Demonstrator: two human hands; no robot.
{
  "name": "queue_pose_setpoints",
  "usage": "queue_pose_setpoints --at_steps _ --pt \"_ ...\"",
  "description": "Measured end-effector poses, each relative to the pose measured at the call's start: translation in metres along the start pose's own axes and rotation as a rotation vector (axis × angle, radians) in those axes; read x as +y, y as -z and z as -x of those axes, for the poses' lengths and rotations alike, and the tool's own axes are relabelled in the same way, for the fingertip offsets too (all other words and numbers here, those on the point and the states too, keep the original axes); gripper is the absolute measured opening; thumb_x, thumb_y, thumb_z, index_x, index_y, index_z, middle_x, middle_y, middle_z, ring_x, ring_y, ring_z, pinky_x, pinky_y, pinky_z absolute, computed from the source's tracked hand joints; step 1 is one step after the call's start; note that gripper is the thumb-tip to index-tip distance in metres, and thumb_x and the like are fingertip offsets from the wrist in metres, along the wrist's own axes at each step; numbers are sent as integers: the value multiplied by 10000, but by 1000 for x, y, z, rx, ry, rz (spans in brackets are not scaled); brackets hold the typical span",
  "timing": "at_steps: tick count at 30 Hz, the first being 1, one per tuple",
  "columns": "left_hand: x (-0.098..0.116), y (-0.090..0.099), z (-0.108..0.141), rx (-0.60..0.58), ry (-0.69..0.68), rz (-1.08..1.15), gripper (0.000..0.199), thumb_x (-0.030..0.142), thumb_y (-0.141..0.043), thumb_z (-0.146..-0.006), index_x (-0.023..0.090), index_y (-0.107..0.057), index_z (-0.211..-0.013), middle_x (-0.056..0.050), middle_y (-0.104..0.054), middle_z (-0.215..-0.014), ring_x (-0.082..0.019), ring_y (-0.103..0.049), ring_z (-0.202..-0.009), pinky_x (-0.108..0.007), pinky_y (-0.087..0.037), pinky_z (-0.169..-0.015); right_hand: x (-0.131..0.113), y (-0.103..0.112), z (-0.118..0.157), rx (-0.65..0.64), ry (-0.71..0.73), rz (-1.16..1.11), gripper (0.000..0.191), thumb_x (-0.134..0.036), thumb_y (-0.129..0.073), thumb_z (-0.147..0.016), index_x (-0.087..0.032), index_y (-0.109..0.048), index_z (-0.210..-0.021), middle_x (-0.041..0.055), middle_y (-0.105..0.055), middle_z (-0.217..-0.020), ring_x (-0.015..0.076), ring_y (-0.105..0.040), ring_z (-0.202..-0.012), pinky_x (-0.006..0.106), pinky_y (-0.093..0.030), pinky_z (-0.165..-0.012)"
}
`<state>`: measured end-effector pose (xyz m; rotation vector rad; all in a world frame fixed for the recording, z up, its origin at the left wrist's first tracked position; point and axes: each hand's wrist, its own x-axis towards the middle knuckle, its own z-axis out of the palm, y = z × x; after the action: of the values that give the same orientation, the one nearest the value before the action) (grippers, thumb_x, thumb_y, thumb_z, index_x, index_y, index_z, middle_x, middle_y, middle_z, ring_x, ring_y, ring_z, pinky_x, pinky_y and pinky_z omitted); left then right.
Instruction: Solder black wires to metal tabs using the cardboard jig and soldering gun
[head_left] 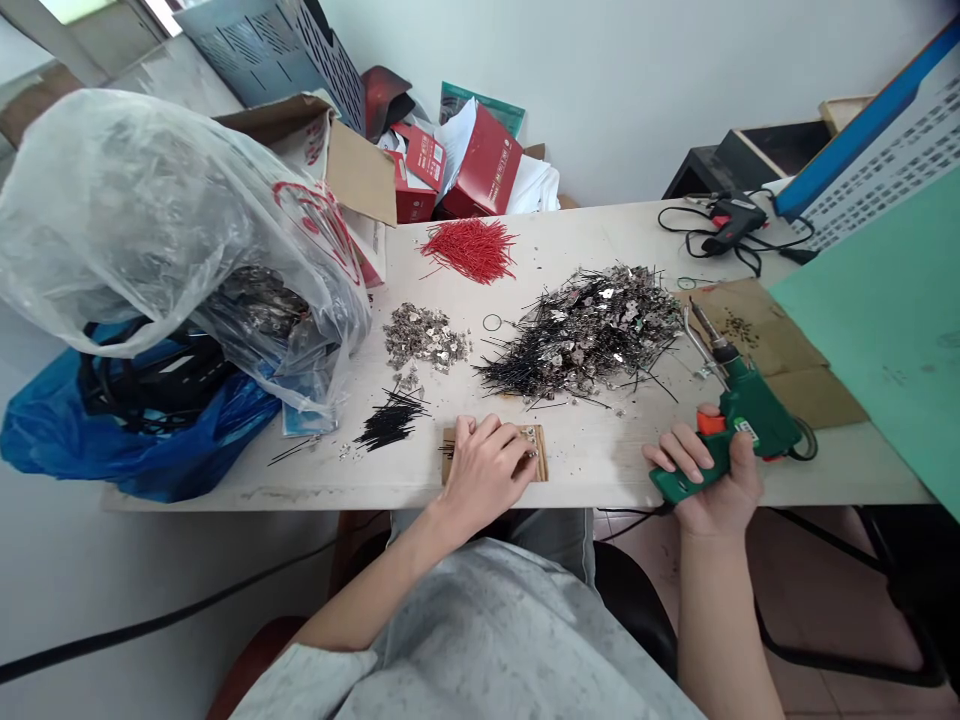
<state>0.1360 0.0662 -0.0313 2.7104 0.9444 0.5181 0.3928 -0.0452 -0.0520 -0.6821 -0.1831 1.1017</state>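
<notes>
My left hand [491,468] lies over a small wooden block [543,464] at the table's front edge, its thumb and fingers closed near small metal pieces there; what they pinch is too small to name. Black wire ends stick out at the block's left side. My right hand [709,480] is wrapped round the handle of a green soldering gun [757,415], whose metal tip points up and left over brown cardboard [795,370]. Left of the block lies a bundle of short black wires [391,418]. Behind it is a pile of small metal pieces [426,337].
A large heap of black wires with metal tabs [592,330] covers the table's middle, with red wires [471,250] behind. Plastic bags [180,220] and an open box [364,175] crowd the left. A black glue gun [735,222] and green panel [892,300] stand right.
</notes>
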Motion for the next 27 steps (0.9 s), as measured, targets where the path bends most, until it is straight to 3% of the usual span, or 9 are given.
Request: queue_pose_setpoints --at_steps 19,22,27 --pt "2 -1 0 9 29 4 172 289 -641 -1004 210 -730 -880 -49 -776 -935 -228 -605 -914 -443 -326 -855 0 -1 0 5 0 4 415 -446 -916 -762 -290 -646 -1037 -102 -248 -623 77 -194 -476 260 -383 -509" --pt "-3 5 0 16 26 13 154 295 -651 -1001 215 -723 -891 -27 -771 -933 -212 -610 -896 -431 -320 -838 0 0 1 6 1 7 410 -450 -909 -770 -297 -642 -1040 -101 -252 -623 74 -212 -472 261 -380 -507" --pt "-30 29 0 9 33 -25 142 267 -634 -1005 216 -704 -892 -4 -754 -930 -188 -611 -872 -417 -309 -846 0 -1 1 11 1 -3 407 -442 -919 -763 -293 -652 -1031 -106 -279 -618 69 -183 -483 255 -387 -516"
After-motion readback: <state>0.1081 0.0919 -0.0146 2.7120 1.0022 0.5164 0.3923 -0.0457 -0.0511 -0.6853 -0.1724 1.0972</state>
